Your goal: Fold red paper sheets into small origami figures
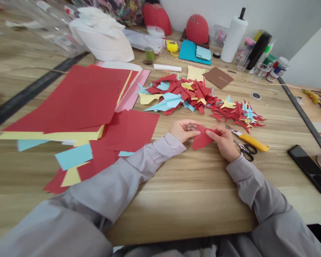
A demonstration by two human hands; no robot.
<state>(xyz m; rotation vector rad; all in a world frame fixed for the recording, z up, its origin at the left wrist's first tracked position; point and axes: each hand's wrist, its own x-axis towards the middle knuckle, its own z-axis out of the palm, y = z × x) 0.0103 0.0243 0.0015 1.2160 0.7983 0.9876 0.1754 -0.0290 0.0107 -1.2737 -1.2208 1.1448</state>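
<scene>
— What's in your grip right now?
— Matt red paper (203, 139), smooth, thin.
— And just past your right hand (223, 142)?
— A utility knife (253, 142), glossy yellow plastic, bare metal blade (230, 129), lying on a smooth wooden tabletop (176, 214).

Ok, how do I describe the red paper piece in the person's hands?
On the wooden table, right of the big stack of red sheets, lie heaps of folded paper shapes. Just below them, the left hand and right hand meet over a single red paper piece. It alone sits between the hands, apart from the heaps.
</scene>
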